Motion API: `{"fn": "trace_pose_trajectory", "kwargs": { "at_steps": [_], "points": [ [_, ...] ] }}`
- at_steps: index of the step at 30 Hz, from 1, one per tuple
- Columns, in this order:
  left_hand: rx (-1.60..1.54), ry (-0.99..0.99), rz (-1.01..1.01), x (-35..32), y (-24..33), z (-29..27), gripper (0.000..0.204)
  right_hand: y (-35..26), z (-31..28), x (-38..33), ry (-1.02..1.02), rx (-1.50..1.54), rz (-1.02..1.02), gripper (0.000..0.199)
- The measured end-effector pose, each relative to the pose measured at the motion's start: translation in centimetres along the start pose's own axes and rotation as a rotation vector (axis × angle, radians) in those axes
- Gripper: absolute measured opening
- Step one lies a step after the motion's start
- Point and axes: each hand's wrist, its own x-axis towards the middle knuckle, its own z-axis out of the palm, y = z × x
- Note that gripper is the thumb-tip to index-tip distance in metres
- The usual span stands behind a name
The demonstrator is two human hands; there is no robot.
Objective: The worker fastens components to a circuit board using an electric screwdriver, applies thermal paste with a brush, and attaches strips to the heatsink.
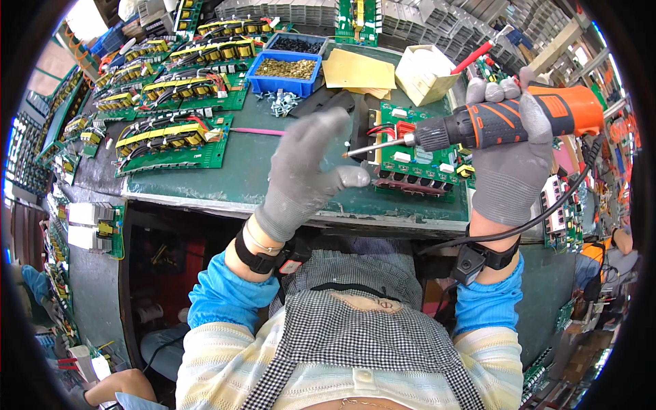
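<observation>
My right hand (pixel 511 160), in a grey glove, is wrapped round an orange and black power screwdriver (pixel 502 123). Its long bit (pixel 379 146) points left, over the near-left part of a green circuit board (pixel 417 160). That board carries red and white parts, with a row of dark components along its near edge. My left hand (pixel 301 171), also gloved, hovers left of the bit tip, thumb and fingers apart and nothing visible between them. Behind it, a pink stick-like tool (pixel 258 131) and a pile of silver screws (pixel 283 104) lie on the green bench top (pixel 239 184).
Blue bins hold brass-coloured fasteners (pixel 287 68) and black pieces (pixel 295 45). Several boards with yellow transformers (pixel 171 140) fill the left side. Yellow paper sheets (pixel 359 70) and a white box (pixel 427 72) with a red-handled tool (pixel 473 59) stand behind. A black cable (pixel 547 219) loops by my right wrist.
</observation>
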Motion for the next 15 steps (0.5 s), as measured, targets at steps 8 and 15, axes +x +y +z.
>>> {"fn": "trace_pose_trajectory", "kwargs": {
  "at_steps": [8, 15],
  "points": [
    [-0.273, -0.488, -0.006, 4.2, -5.4, 0.3, 0.148, -2.0, 1.9, -0.5, -0.079, -0.276, -0.075, 0.056],
    [-0.109, -0.521, 0.148, 5.3, -5.3, 2.9, 0.14, -0.9, 1.1, -1.0, -0.139, -0.324, -0.05, 0.062]
  ]
}}
